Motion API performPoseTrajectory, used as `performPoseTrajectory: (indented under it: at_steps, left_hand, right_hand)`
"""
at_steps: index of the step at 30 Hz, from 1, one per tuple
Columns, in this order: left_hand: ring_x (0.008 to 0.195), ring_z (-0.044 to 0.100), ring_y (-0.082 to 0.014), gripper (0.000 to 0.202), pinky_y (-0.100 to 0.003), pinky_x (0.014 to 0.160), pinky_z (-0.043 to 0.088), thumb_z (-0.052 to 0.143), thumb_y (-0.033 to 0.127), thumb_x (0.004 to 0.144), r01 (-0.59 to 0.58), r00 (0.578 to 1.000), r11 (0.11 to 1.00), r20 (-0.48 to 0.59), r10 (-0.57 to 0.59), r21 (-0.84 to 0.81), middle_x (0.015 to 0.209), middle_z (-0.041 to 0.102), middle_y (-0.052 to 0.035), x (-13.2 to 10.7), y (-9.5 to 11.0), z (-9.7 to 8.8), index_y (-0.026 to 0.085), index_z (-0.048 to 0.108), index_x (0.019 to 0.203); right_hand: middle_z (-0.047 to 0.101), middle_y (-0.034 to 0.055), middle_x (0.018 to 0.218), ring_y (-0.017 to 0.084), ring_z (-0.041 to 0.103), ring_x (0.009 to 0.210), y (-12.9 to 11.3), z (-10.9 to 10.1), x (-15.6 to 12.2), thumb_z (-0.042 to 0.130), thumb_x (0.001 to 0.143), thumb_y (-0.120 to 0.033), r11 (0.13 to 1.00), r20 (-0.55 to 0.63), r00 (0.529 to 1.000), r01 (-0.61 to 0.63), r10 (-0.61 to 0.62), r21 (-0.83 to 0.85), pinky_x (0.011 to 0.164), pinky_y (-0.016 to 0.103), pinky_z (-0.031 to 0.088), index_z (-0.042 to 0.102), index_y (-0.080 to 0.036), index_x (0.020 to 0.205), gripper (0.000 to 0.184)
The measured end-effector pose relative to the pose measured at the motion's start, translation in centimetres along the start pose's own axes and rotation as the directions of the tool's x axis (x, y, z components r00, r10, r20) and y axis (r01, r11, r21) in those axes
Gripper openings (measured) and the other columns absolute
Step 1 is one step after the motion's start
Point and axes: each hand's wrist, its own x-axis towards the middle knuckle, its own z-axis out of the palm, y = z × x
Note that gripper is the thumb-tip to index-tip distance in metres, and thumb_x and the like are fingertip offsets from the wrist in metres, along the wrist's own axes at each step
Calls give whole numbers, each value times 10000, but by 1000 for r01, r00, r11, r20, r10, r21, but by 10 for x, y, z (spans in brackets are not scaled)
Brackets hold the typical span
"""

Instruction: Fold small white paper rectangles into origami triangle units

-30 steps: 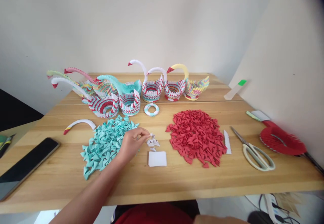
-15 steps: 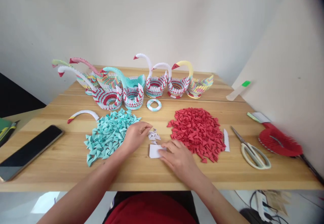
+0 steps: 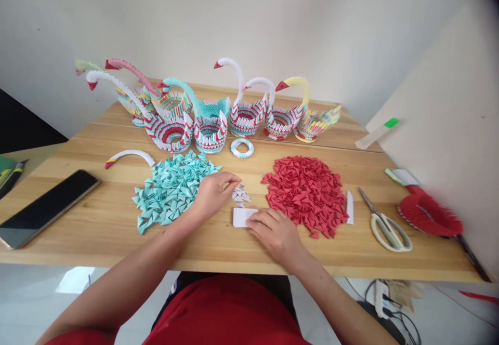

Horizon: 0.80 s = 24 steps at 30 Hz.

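Observation:
My left hand [image 3: 215, 191] hovers by a few small white folded paper triangles [image 3: 241, 195]. Its thumb and fingertips are pinched together, and anything between them is too small to make out. My right hand [image 3: 277, 235] rests on the table with its fingers closed on the right edge of a small stack of white paper slips [image 3: 241, 217]. A heap of turquoise folded paper triangles [image 3: 175, 189] spreads beside my left hand. To the right of the white pieces lies a larger heap of red folded paper triangles [image 3: 306, 194].
Several folded-paper swans [image 3: 210, 132] stand along the back, a paper ring [image 3: 242, 148] before them. A curved white neck piece [image 3: 132, 154] and a phone [image 3: 49, 207] lie left. Scissors [image 3: 385, 225], a white paper strip [image 3: 350, 208] and a red paper piece [image 3: 429, 215] lie right.
The camera view has tilted, so the table sits higher in the picture. Both hands keep nearly the same places, the left beside the white pieces and the right at the paper stack.

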Motion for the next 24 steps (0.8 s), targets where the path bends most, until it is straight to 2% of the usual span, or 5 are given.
performPoseTrajectory:
  at_steps: [8, 13, 19, 21, 24]
  left_hand:
    - [796, 667, -165, 117, -247, 728, 474, 593, 143, 827, -24, 1000, 999, 1, 24, -32, 849, 733, -20, -2, 5, 0, 180, 703, 836]
    - [792, 665, -169, 110, -253, 713, 470, 594, 151, 837, -64, 997, 997, 27, 66, -52, 840, 730, -29, -5, 8, 3, 173, 703, 836]
    - [786, 655, -177, 119, -276, 738, 467, 585, 168, 838, -67, 994, 991, 80, 77, -116, 834, 727, -44, -8, 13, 4, 172, 704, 833]
    - [781, 653, -176, 117, -274, 739, 470, 593, 202, 837, -6, 992, 978, 121, 31, -207, 837, 725, -49, -8, 15, 3, 166, 704, 829]
    - [718, 639, -162, 190, -250, 666, 480, 596, 309, 845, 174, 966, 904, 246, -79, -391, 804, 712, -48, -7, 17, -1, 151, 701, 846]
  right_hand:
    - [686, 50, 850, 184, 581, 808, -3, 2, 2, 522, 917, -149, 992, -80, 994, -60, 69, 111, 724, 332, 424, 650, -194, 863, 146]
    - [673, 52, 822, 181, 569, 776, -4, 0, 6, 521, 926, -188, 977, -46, 992, -108, 119, 183, 704, 326, 416, 620, -187, 810, 153]
    - [681, 46, 820, 180, 576, 778, 1, -12, 13, 541, 925, -247, 967, 41, 993, -116, 110, 227, 725, 325, 405, 629, -196, 775, 181]
    - [679, 42, 777, 175, 577, 737, 8, -20, 20, 513, 940, -249, 964, 22, 989, -147, 146, 222, 709, 320, 403, 625, -190, 797, 192]
    - [678, 34, 741, 170, 585, 696, 21, -30, 36, 485, 956, -266, 959, -54, 979, -182, 198, 219, 701, 310, 416, 621, -193, 827, 201]
